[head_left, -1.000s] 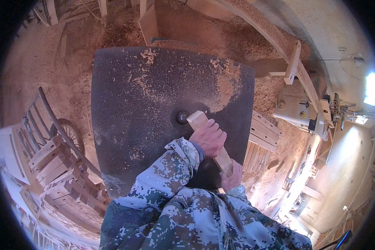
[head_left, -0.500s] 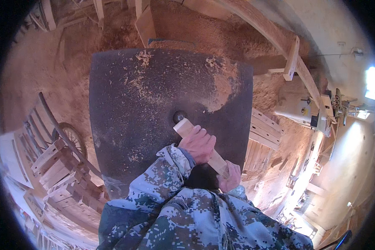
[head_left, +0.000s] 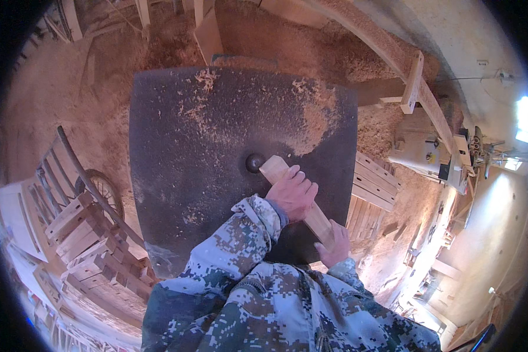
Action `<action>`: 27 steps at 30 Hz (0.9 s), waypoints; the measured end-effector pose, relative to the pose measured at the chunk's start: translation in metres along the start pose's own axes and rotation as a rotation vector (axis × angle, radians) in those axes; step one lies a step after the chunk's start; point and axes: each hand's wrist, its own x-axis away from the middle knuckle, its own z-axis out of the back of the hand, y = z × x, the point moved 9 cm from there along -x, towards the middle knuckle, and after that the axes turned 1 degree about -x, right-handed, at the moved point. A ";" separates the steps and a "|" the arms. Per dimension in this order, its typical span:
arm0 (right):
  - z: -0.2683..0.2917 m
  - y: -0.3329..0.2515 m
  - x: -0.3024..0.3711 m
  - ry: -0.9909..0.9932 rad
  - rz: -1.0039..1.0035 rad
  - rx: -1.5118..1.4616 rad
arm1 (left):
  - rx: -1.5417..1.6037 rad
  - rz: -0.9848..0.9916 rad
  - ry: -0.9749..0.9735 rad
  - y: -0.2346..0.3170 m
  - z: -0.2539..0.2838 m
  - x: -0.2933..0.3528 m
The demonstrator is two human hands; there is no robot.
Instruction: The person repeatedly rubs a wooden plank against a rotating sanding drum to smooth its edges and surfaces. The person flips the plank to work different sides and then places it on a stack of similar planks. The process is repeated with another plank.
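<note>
Going off the head view here, looking down at a pale wooden block point(head_left: 318, 222) over a dark surface point(head_left: 170, 146). Running slantwise, long axis from far left to near right. Key bit: got its far end just right of the round dark knob point(head_left: 254, 163), maybe touching, can't tell. Also can't tell whether resting flat or held slightly up.

Got the left hand point(head_left: 294, 194) nearer the knob, fingers curled tight over the block's middle. Got the right hand point(head_left: 335, 244) farther back, fingers closed around the near end.

As for obstacles, can only point to that knob. Also seeing shavings point(head_left: 318, 117) scattered over the far part of the surface, stacked timbers point(head_left: 94, 240) off to the left beside a spoked wheel point(head_left: 104, 188), and slotted boards point(head_left: 374, 183) past the right edge.
</note>
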 end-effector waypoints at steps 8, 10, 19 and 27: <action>-0.009 -0.012 -0.005 0.169 0.011 0.029 | 0.019 -0.025 0.094 -0.005 0.000 -0.004; -0.008 -0.018 -0.003 0.196 0.012 0.058 | 0.009 -0.033 0.140 -0.006 0.007 -0.003; -0.010 -0.036 0.002 0.130 0.060 0.010 | 0.026 0.021 0.125 -0.008 0.020 0.023; -0.019 -0.019 0.004 -0.057 0.025 -0.130 | 0.052 0.002 0.091 0.005 0.037 0.033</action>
